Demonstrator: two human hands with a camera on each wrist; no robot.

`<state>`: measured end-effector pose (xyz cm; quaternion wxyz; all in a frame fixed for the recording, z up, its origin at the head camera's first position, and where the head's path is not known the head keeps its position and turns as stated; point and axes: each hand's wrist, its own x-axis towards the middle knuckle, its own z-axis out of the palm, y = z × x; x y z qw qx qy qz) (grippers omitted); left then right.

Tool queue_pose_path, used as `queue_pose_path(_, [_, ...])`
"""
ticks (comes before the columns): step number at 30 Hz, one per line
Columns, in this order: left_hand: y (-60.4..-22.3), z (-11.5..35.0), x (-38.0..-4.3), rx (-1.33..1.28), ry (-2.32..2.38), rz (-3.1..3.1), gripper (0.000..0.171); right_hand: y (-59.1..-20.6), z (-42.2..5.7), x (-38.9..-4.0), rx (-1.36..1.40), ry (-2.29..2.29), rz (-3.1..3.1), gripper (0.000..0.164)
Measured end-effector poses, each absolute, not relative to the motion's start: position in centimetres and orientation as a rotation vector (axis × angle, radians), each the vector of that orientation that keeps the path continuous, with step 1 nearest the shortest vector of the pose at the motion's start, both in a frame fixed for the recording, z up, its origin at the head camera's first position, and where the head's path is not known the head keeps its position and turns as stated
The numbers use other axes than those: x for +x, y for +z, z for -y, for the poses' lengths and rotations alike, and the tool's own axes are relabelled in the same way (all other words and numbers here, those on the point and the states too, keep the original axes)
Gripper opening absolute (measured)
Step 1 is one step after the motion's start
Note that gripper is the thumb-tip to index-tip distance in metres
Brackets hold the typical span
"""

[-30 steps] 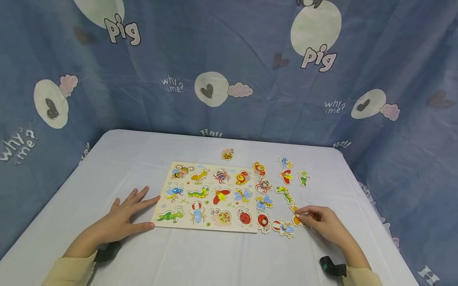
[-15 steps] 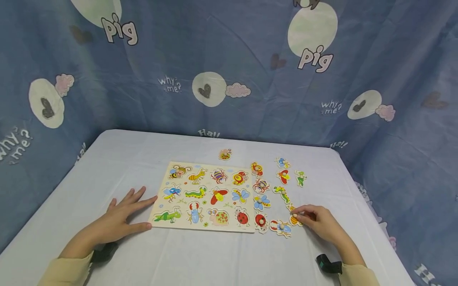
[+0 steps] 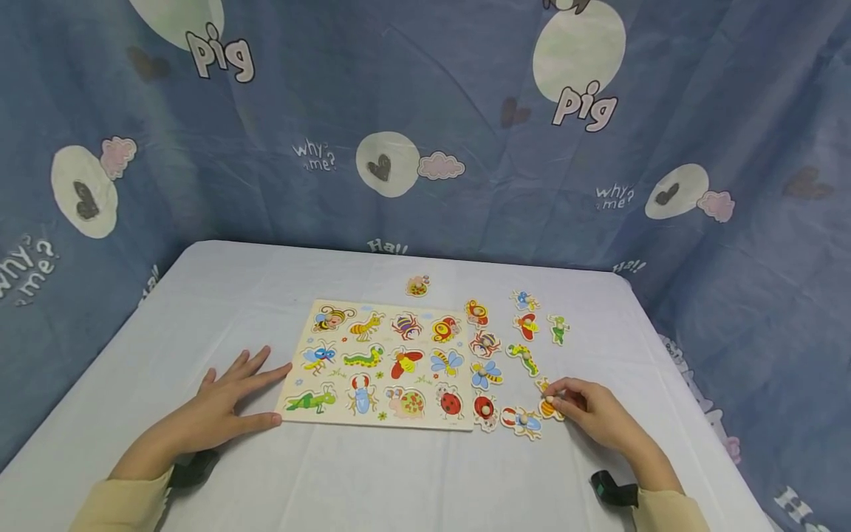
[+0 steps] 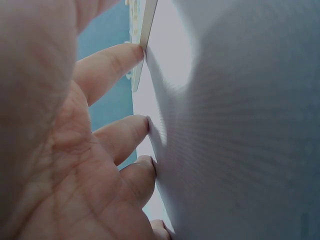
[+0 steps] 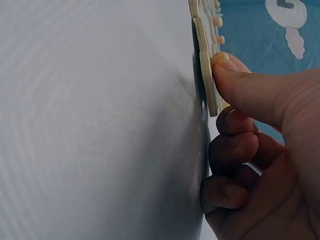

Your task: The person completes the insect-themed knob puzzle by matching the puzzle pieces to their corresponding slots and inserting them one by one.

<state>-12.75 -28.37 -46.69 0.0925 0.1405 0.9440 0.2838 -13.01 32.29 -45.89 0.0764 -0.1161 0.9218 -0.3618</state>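
A wooden insect peg puzzle board (image 3: 372, 425) lies flat on the white table. My left hand (image 3: 222, 405) is spread at its left side, with index finger and thumb touching the board's edge; in the left wrist view a finger (image 4: 112, 67) meets that edge. To the right of the board, my right hand (image 3: 601, 417) pinches the knob of an orange striped insect puzzle piece (image 3: 547, 408) between thumb and index finger. The right wrist view shows the piece's edge (image 5: 209, 85) close over the cloth, with the other fingers curled. Beside it lie a blue beetle piece (image 3: 530, 425) and a caterpillar piece (image 3: 523, 357).
More knobbed pieces lie right of the board: a ladybird (image 3: 484, 410), a dragonfly (image 3: 486, 374), a spider (image 3: 485, 343), a red-winged insect (image 3: 527, 326) and a green grasshopper (image 3: 558, 329). A snail piece (image 3: 417, 286) lies behind the board. A blue curtain (image 3: 266, 199) hangs behind the table.
The head view has shifted slightly. My right hand keeps its pinch on the orange striped piece, which has edged a little to the right. The left hand stays at the board.
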Motion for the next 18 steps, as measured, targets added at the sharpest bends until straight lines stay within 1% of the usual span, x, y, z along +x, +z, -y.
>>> queue_pose_path(11, [-46.74,28.39,-12.69,0.417,0.859,-2.795,0.085,-45.50,-32.32,-12.85,-0.350,-1.087,-2.861,0.010])
queue_pose_path(18, [-46.54,28.28,-12.71,0.412,0.873,-2.787,0.086,-45.23,-32.01,-13.45,-0.278,-1.060,-2.884,0.014])
